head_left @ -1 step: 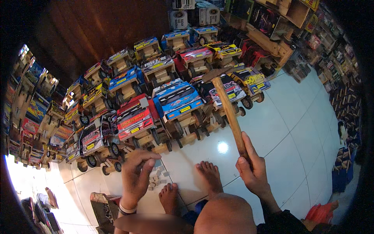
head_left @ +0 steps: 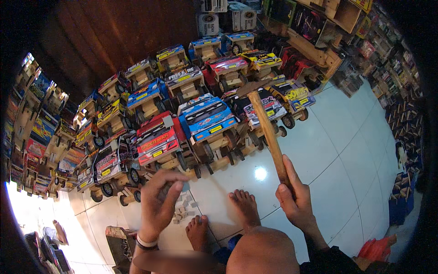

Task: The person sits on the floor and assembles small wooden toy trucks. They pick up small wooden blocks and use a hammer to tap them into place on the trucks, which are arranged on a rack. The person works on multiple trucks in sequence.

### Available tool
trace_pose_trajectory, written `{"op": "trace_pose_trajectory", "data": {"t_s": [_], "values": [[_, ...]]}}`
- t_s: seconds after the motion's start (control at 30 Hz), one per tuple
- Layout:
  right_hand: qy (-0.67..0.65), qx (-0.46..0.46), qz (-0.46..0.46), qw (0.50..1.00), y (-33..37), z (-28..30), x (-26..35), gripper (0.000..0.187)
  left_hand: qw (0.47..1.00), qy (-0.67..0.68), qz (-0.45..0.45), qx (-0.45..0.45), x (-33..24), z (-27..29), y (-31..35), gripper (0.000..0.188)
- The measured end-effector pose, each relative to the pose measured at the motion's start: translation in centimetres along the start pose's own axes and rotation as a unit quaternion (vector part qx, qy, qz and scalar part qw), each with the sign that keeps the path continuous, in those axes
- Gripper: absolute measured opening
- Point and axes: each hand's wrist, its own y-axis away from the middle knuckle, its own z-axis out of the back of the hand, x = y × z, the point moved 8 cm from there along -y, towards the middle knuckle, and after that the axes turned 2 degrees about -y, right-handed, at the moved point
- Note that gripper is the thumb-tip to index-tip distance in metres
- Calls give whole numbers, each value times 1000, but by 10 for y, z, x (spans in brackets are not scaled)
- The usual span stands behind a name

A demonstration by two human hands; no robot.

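My right hand (head_left: pixel 296 201) is wrapped round the lower end of a hammer's (head_left: pixel 268 130) wooden handle. The hammer is raised upright, its dark, worn metal head (head_left: pixel 252 88) overlapping the toy trucks behind. My left hand (head_left: pixel 157 203) is at the left, in front of the front row of trucks. Its fingers are bent, with the thumb apart from them, and I see nothing held in it. Beneath and beside it, small pale blocks (head_left: pixel 182 212) lie scattered on the tiles. A red toy truck (head_left: pixel 159 141) and a blue one (head_left: pixel 210 118) stand just beyond.
Rows of wooden toy trucks fill the floor ahead, before a brown curtain (head_left: pixel 123 32). More toys line the left side (head_left: pixel 41 132) and far right. My bare feet (head_left: pixel 245 205) are on pale tiles (head_left: pixel 337 182). A red plastic bag (head_left: pixel 376 249) lies at lower right.
My left hand's fingers and thumb have shifted slightly upward and left. The hammer and my right hand stay practically where they were.
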Motion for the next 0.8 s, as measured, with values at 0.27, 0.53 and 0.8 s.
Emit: {"op": "trace_pose_trajectory", "data": {"t_s": [0.27,0.53,0.8], "values": [[-21,4,-3,1000,4,5,-7,69,994,58,-53,71,-48,-28,-100,10],[-59,5,-26,998,0,7,-20,68,990,91,-87,65,-39,-21,-168,14],[-43,11,15,999,-8,2,-20,67,983,127,6,135,-19,-35,-193,29]]}}
